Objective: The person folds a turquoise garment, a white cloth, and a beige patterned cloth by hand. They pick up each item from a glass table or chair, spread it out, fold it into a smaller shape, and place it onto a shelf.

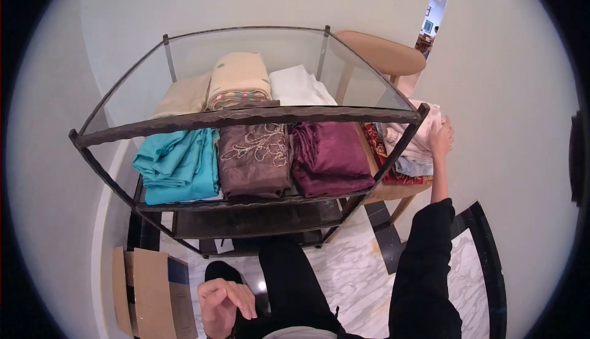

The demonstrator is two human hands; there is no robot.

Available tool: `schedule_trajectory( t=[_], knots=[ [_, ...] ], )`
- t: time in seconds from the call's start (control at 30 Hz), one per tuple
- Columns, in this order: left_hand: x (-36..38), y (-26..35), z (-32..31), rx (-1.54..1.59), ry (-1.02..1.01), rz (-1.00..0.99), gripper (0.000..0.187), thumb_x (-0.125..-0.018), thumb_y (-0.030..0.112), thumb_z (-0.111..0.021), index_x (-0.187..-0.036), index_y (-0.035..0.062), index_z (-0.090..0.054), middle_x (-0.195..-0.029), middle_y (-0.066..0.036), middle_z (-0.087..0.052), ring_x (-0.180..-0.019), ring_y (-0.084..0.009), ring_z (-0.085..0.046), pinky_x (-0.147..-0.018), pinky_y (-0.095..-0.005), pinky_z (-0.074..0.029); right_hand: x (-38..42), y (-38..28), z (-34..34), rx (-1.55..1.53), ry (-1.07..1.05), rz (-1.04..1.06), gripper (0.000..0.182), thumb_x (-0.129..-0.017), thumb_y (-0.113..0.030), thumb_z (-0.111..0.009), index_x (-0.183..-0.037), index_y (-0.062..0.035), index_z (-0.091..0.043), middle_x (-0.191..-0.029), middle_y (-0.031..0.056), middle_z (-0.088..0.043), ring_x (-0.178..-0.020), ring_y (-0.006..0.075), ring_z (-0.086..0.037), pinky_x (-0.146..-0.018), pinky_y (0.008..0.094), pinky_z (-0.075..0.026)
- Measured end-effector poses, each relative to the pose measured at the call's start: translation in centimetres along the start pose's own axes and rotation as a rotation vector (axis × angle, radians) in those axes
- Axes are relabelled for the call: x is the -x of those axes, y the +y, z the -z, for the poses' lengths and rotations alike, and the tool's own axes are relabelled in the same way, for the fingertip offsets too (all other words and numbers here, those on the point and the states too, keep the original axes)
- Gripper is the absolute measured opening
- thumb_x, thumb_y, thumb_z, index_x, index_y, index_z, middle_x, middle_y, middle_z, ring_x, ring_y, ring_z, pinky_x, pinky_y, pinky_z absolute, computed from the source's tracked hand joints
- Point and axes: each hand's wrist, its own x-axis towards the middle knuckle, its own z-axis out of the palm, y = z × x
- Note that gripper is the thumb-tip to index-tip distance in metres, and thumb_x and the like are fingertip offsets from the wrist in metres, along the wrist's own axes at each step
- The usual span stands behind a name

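My right hand point(441, 137) reaches out to the right, its fingers bent round the outer edge of a pale pink folded garment point(419, 131). That garment tops a stack on a wooden chair point(381, 51), above a light blue folded cloth point(413, 167) and a red patterned cloth point(376, 142). Low in front of my body, my left hand point(226, 305) has loosely bent fingers and no object visible in it. On the rack nearest me lie a turquoise folded cloth point(178, 167), a brown embroidered cloth point(253, 161) and a purple satin cloth point(332, 157).
The dark metal rack point(258, 116) has a glass top and lower shelves. Behind its front bar lie a cream folded cloth point(239, 73), a beige cloth point(184, 95) and a white cloth point(300, 87). A cardboard box point(150, 290) stands lower left on the marble floor point(362, 271).
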Motion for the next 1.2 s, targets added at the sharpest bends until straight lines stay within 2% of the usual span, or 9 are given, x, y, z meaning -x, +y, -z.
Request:
schedule_trajectory(
  t=[0.2,0.47,0.63,0.8,0.87,0.93,1.0,1.07,1.2],
  knots=[
    [0.0,-0.1,0.1,-0.02,0.009,0.009,0.04,-0.097,0.022,-0.043,-0.067,-0.0001,-0.056,-0.053,-0.014,-0.058,-0.041,-0.0239,-0.055,-0.045,-0.0334,-0.043,2.0,-2.3,2.6,-0.182,0.346,0.37,0.042,-0.093,-0.025,-0.052,-0.132,-0.0102,-0.048,-0.127,0.018,-0.051,-0.117,0.0364,-0.049,-0.097,0.0525,-0.038],
    [-0.3,-0.4,-0.1,-0.058,0.002,0.038,0.04,-0.096,0.023,-0.044,-0.066,-0.0002,-0.056,-0.053,-0.014,-0.058,-0.042,-0.024,-0.056,-0.046,-0.0334,-0.043,7.6,-8.5,1.5,-0.507,0.126,1.046,0.029,-0.085,-0.001,-0.056,-0.113,0.002,-0.06,-0.107,0.0184,-0.063,-0.105,0.0341,-0.057,-0.096,0.0416,-0.04],
    [-0.5,-0.4,-0.6,-0.081,0.037,0.036,0.039,-0.096,0.022,-0.043,-0.066,0.0002,-0.055,-0.053,-0.014,-0.057,-0.042,-0.024,-0.055,-0.047,-0.0334,-0.044,8.6,-16.6,-1.4,-0.823,-0.823,0.821,0.049,-0.093,-0.035,-0.055,-0.131,-0.0037,-0.052,-0.13,0.0167,-0.054,-0.118,0.0245,-0.052,-0.099,0.0369,-0.04],
    [-0.1,0.4,-0.7,-0.161,0.105,0.001,0.038,-0.096,0.023,-0.043,-0.066,0.0015,-0.053,-0.052,-0.014,-0.057,-0.042,-0.0239,-0.054,-0.047,-0.0339,-0.044,9.6,-23.2,-3.8,-0.958,-1.465,0.04,0.078,-0.094,-0.062,-0.039,-0.139,0.0017,-0.042,-0.134,0.0168,-0.049,-0.123,0.0215,-0.046,-0.105,0.0349,-0.034],
    [-0.1,0.5,-0.7,-0.184,0.125,-0.008,0.038,-0.096,0.024,-0.042,-0.066,0.0021,-0.053,-0.052,-0.014,-0.056,-0.041,-0.0237,-0.054,-0.047,-0.034,-0.044,9.8,-24.5,-4.1,-0.792,-1.334,0.221,0.073,-0.095,-0.057,-0.043,-0.145,-0.0045,-0.033,-0.133,0.0187,-0.049,-0.124,0.0237,-0.046,-0.106,0.0351,-0.032],
    [-0.1,0.6,-0.5,-0.206,0.124,-0.01,0.038,-0.096,0.024,-0.042,-0.067,0.0028,-0.052,-0.051,-0.014,-0.056,-0.041,-0.0235,-0.054,-0.047,-0.0341,-0.044,8.6,-23.0,-9.5,-0.699,-1.067,1.015,0.066,-0.096,-0.047,-0.048,-0.151,-0.0215,-0.022,-0.131,0.0231,-0.051,-0.12,0.0292,-0.049,-0.104,0.0358,-0.035],
    [-0.2,0.4,-0.1,-0.21,0.14,-0.004,0.038,-0.096,0.024,-0.042,-0.067,0.0027,-0.052,-0.051,-0.014,-0.055,-0.041,-0.0236,-0.054,-0.047,-0.0342,-0.043,8.0,-23.3,-11.6,-0.568,-1.178,0.989,0.061,-0.097,-0.039,-0.048,-0.151,-0.0294,-0.019,-0.129,0.0248,-0.052,-0.115,0.0316,-0.053,-0.101,0.0363,-0.038],
    [-0.5,0.2,-0.1,-0.208,0.156,0.004,0.038,-0.096,0.023,-0.042,-0.066,0.0024,-0.052,-0.051,-0.014,-0.055,-0.041,-0.0237,-0.053,-0.048,-0.0344,-0.043,7.7,-23.8,-10.2,-0.475,-1.163,1.07,0.064,-0.096,-0.046,-0.047,-0.15,-0.0185,-0.025,-0.125,0.0271,-0.054,-0.105,0.0336,-0.059,-0.095,0.036,-0.043],
    [-1.0,-0.3,-0.3,-0.174,0.168,0.04,0.038,-0.096,0.021,-0.041,-0.066,0.0014,-0.053,-0.051,-0.014,-0.055,-0.042,-0.024,-0.053,-0.048,-0.0348,-0.043,8.9,-27.1,-4.1,-0.445,-1.319,0.472,0.092,-0.086,-0.069,-0.042,-0.14,0.0046,-0.035,-0.125,0.0268,-0.053,-0.106,0.0327,-0.058,-0.096,0.0346,-0.042]
  ],
)
